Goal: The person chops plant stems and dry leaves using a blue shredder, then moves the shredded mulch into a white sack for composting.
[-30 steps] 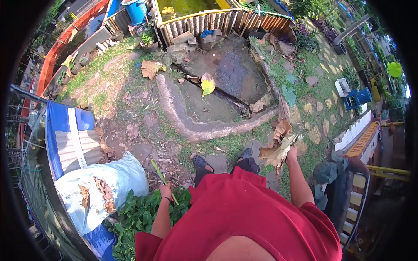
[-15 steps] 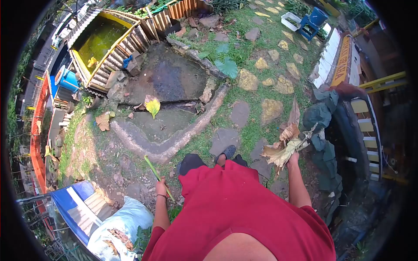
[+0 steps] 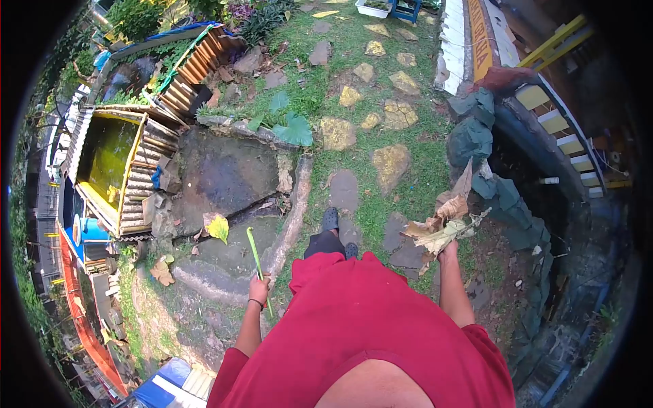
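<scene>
My left hand is closed round a long green stalk, whose upper end points up and slightly left over the stone-edged basin. My right hand grips a bunch of large dry brown leaves by its lower end, out to the right above the grass and stones. A yellow leaf lies on the basin's ledge, and a brown dry leaf rests on the ground left of it.
Stepping stones run ahead through the grass. A yellow-framed pond stands at the left, with a blue bucket beside it. Dark green rocks border a channel at the right. A curved stone kerb edges the basin.
The view has shifted forward and turned, and the feet have stepped. The white sack at the lower left has gone out of view. Both hands still hold the same things.
</scene>
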{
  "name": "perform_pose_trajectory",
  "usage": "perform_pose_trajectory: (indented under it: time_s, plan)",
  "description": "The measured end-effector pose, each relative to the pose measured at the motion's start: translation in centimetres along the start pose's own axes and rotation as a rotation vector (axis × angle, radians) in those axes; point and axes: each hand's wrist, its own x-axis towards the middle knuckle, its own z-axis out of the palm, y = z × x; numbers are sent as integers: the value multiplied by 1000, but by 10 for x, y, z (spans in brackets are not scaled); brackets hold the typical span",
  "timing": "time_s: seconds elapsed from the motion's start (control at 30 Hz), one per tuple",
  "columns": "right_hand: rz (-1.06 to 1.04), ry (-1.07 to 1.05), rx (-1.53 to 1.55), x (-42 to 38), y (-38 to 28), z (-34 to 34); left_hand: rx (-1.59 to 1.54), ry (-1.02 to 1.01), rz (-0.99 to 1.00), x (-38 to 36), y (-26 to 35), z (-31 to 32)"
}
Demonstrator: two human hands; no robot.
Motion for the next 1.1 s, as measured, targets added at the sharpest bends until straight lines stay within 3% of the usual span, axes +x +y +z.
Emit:
perform_pose_trajectory:
  time_s: [0.07, 0.17, 0.2, 0.3, 0.37, 0.43, 0.5, 0.53, 0.6, 0.7, 0.83, 0.87, 0.93, 0.97, 1.1]
  plan:
    - [82, 79, 79, 1, -11, -7, -74, -42, -96, 41, -3, 13]
    - [1, 153, 91, 21, -13, -55, -7, -84, -212, 94, 10, 31]
    - [17, 149, 101, 30, -14, -49, -1, -96, -194, 118, 28, 37]
    - [-18, 210, 117, 29, -35, -14, 503, -137, 35, 176, 76, 66]
    - [19, 197, 144, 48, -31, -22, 300, -150, 1, 211, 124, 90]
    - [-10, 227, 197, 47, -44, 12, 302, -205, 226, 249, 183, 118]
    - [-29, 271, 229, 64, -53, 33, 228, -295, 205, 295, 230, 148]
    - [-26, 278, 234, 78, -53, 29, 255, -328, 154, 288, 284, 160]
    - [-13, 159, 273, 117, -61, 26, 299, -308, 279, 315, 335, 185]
    - [-10, 190, 235, 183, -92, 37, 318, -253, 334, 358, 384, 226]
    - [13, 211, 211, 293, -154, 61, 109, -183, 241, 381, 413, 281]
    - [-4, 210, 205, 326, -177, 81, 81, -120, 303, 403, 386, 295]
    - [-12, 237, 178, 373, -206, 103, -25, -103, 63, 362, 409, 315]
    - [-43, 211, 163, 401, -217, 110, -55, -113, 9, 365, 390, 322]
    - [3, 120, 182, 456, -295, 195, 258, -98, -49, 328, 390, 342]
